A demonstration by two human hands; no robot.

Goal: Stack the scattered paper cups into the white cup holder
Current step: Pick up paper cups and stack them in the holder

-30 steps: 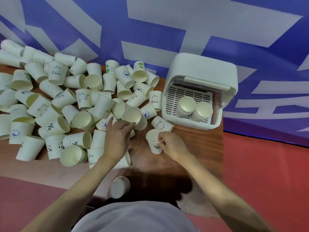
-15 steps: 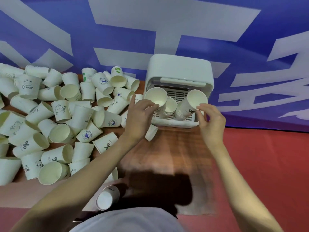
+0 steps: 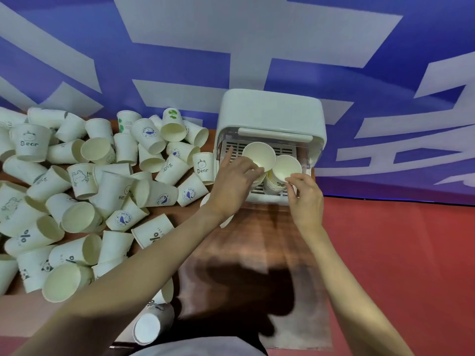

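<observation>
left hand [image 3: 232, 185] pinched the rim of a cup [image 3: 258, 156] sitting on top of the left stack [image 3: 259, 179] in the cup holder [image 3: 270, 116], index finger sticking out straight toward the grille. right hand [image 3: 304, 195] pinched the rim of a second cup [image 3: 286, 168] on top of the right stack [image 3: 276, 186]. both grips looked closed on the cups, not let go yet.

change: a second ago both hands were down at the pile on the table [image 3: 257, 240] picking one cup each; half a second ago the cups were in the air at the holder mouth; at this moment both were seated into the stacks. so two more cups were basically in, release was the only bit left for this pair, by my read.

loose cups [image 3: 102, 191] lay heaped over the left side of the table, lots left, task far from done. one cup [image 3: 151, 325] lay off the table near the person's body. blue and white wall [image 3: 231, 47] behind.
</observation>
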